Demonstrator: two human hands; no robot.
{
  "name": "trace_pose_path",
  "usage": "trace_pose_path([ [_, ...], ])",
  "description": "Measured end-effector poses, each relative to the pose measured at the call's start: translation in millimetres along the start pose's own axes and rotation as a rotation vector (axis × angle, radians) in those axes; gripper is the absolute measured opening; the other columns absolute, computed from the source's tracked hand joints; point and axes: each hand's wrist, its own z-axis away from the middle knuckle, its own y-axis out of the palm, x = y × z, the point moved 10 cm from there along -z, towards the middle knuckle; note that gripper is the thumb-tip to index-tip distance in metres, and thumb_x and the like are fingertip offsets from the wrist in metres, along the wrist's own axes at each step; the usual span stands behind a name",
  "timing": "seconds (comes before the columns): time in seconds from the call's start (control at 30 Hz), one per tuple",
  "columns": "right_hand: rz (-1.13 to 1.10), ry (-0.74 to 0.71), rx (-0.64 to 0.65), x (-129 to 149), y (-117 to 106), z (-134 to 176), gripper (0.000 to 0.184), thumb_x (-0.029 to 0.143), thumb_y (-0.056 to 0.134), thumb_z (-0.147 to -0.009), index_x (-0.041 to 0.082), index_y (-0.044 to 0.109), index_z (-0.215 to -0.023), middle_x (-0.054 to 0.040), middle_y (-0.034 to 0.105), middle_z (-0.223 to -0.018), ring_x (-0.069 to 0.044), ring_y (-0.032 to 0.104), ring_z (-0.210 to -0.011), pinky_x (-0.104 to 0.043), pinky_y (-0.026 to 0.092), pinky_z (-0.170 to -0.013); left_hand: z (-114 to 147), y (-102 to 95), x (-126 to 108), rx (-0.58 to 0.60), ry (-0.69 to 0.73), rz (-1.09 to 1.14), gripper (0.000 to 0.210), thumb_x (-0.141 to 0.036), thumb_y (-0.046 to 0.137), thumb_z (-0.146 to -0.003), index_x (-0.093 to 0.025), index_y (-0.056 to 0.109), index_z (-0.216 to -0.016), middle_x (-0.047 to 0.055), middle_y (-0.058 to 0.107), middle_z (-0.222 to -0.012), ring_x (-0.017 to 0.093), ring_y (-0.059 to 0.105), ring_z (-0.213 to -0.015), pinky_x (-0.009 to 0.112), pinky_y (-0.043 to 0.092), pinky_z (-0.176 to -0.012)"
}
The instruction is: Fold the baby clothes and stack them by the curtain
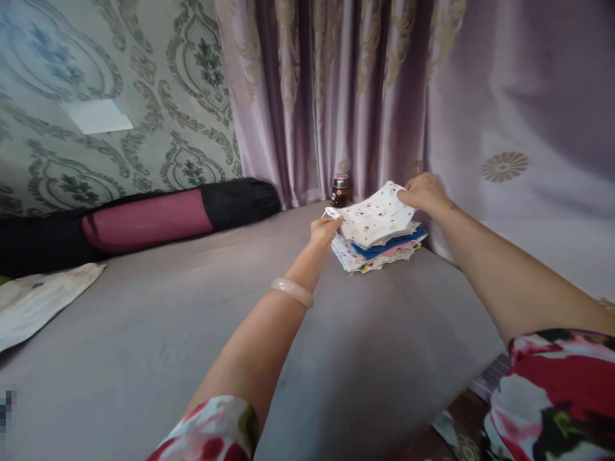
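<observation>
Both my arms reach forward to a stack of folded cloths (390, 248) on the grey bed surface. A white cloth with small printed figures (377, 214) is at the top, its far edge lifted. My left hand (327, 230) pinches its left corner between thumb and fingers. Its right corner is gripped by my right hand (423, 192). Blue, pink and patterned white layers show beneath it. Just behind the stack stands a small brown glass jar (339, 191) with a silvery lid.
A long black and dark pink bag (148, 221) lies along the patterned wall. Purple curtains (331, 96) hang behind the stack. A pale cloth (45, 301) lies at the left edge. The grey bed sheet (206, 326) spreads across the foreground.
</observation>
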Motion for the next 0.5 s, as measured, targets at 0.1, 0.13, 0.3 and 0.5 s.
trace_pose_path([
  [0.1, 0.046, -0.028, -0.096, -4, -10, -1, 0.041, 0.029, 0.051, -0.093, -0.005, 0.065, -0.11, -0.0316, 0.057, -0.114, -0.028, 0.051, -0.111, -0.037, 0.033, -0.081, -7, 21.7, 7, 0.002, -0.043, 0.066, 0.018, -0.022, 0.072, -0.076, -0.012, 0.061, -0.065, 0.0, 0.057, -0.059, 0.006, 0.047, -0.052, 0.02, 0.034, -0.05],
  [0.13, 0.062, -0.04, -0.114, -4, -11, -1, 0.041, 0.028, 0.05, -0.093, -0.006, 0.064, -0.111, -0.0326, 0.055, -0.117, -0.029, 0.049, -0.113, -0.037, 0.032, -0.083, -10, 27.0, 10, -0.001, -0.055, 0.078, 0.018, -0.022, 0.072, -0.075, -0.012, 0.061, -0.065, 0.0, 0.057, -0.059, 0.006, 0.047, -0.052, 0.02, 0.034, -0.05],
  [0.3, 0.105, -0.067, -0.134, -8, -8, -5, 0.039, 0.022, 0.049, -0.094, -0.008, 0.061, -0.115, -0.034, 0.051, -0.121, -0.027, 0.046, -0.116, -0.036, 0.029, -0.085, -25, 45.8, 23, 0.005, -0.095, 0.075, 0.019, -0.028, 0.076, -0.073, -0.013, 0.064, -0.069, -0.002, 0.054, -0.054, 0.006, 0.042, -0.047, 0.02, 0.032, -0.046],
  [0.5, 0.129, -0.098, -0.167, -16, -1, -13, 0.037, 0.02, 0.048, -0.094, -0.009, 0.061, -0.114, -0.0316, 0.051, -0.122, -0.028, 0.045, -0.115, -0.037, 0.028, -0.085, -39, 55.2, 33, 0.041, -0.097, 0.056, 0.022, -0.031, 0.078, -0.07, -0.013, 0.065, -0.07, 0.0, 0.057, -0.055, 0.006, 0.047, -0.048, 0.019, 0.034, -0.047],
])
